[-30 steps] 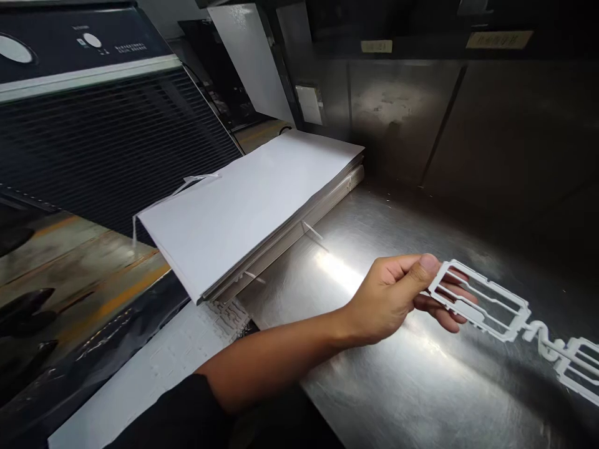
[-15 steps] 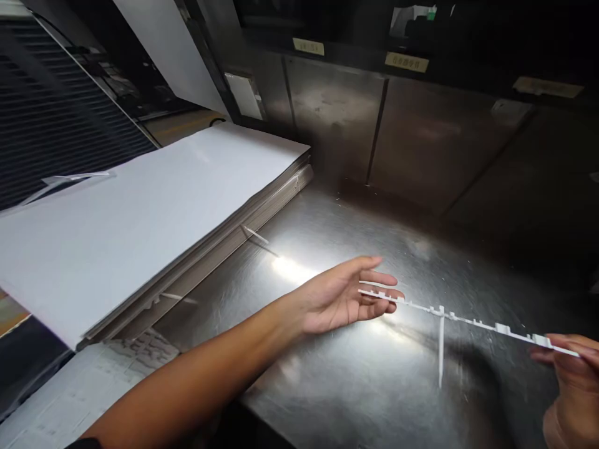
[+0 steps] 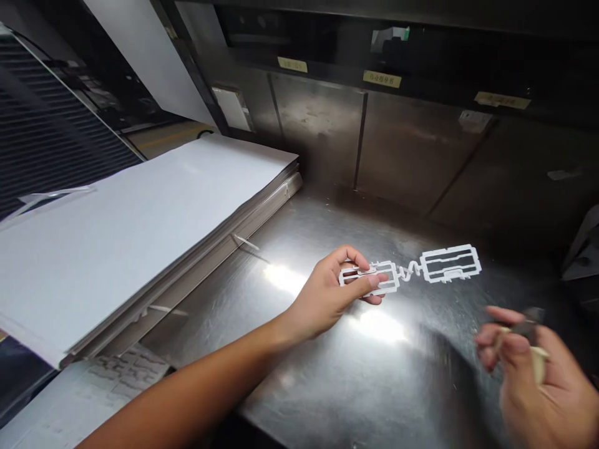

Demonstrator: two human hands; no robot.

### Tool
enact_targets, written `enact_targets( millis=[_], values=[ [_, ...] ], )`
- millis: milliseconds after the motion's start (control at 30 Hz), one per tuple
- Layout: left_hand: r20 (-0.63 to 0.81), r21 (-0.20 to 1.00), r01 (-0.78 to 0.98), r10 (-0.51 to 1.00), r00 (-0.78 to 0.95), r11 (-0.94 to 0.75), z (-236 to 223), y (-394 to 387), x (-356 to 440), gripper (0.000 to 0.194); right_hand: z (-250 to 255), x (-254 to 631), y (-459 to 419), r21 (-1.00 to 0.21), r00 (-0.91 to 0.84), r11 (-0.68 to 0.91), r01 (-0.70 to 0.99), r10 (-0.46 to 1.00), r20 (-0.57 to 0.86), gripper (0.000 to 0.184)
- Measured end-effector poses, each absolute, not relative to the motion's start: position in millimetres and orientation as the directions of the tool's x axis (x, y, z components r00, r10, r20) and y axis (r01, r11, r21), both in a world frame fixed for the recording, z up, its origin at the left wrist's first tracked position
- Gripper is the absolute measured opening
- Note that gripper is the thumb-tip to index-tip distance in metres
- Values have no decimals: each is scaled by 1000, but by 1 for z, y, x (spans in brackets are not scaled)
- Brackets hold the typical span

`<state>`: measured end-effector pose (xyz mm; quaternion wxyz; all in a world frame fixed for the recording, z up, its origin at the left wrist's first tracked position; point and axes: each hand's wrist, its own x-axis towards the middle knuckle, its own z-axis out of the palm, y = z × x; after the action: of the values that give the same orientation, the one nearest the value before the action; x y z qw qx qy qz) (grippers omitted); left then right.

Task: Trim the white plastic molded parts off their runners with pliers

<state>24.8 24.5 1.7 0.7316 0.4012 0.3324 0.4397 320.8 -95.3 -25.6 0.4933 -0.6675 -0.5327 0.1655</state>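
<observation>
My left hand (image 3: 334, 290) pinches one end of a white die-cut paper strip (image 3: 423, 267), thumb on top. The strip is a thin frame of two rectangular cut-outs joined by a wavy link, and it hangs flat just above the steel table (image 3: 374, 374). At the lower right my right hand (image 3: 528, 368) is curled and blurred, fingers closed round a small dark and pale thing that I cannot make out. To the left lies a thick stack of white sheets (image 3: 140, 212).
A dark ribbed machine panel (image 3: 47, 143) stands at the far left. Steel back panels with small labels (image 3: 384, 78) close off the rear. A die-cut sheet (image 3: 93, 386) lies under the stack's near corner. Small paper slivers stick out of the stack's side.
The strip has turned from edge-on to flat in my left hand. My right hand has let go of its far end and dropped toward me. The view shifted slightly right.
</observation>
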Motion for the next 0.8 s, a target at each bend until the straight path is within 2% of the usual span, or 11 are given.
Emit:
enact_targets(
  millis=[67,133,200,300,467,667,800],
  values=[
    [-61,897,-390,931,360,210,4,18,28,38,-31,300,-96,-887,227,65,457,956,187,51],
    [-39,893,-405,928,369,199,6,13,30,35,-37,285,-98,-904,131,39,426,986,104,51],
    [-36,887,-413,923,383,206,7,9,32,34,-40,276,-100,-888,96,37,459,991,90,48],
    [-46,893,-390,909,415,224,7,5,34,34,-40,270,-99,-849,25,114,515,989,148,45],
    [-56,902,-355,882,468,245,3,2,35,33,-33,266,-98,-850,72,85,521,987,143,45],
    [-56,918,-318,873,484,235,-1,-1,37,30,-29,266,-96,-843,9,107,527,991,131,46],
    [-77,924,-293,868,491,247,-1,-1,36,32,-24,260,-97,-852,37,69,518,994,103,47]
  ],
)
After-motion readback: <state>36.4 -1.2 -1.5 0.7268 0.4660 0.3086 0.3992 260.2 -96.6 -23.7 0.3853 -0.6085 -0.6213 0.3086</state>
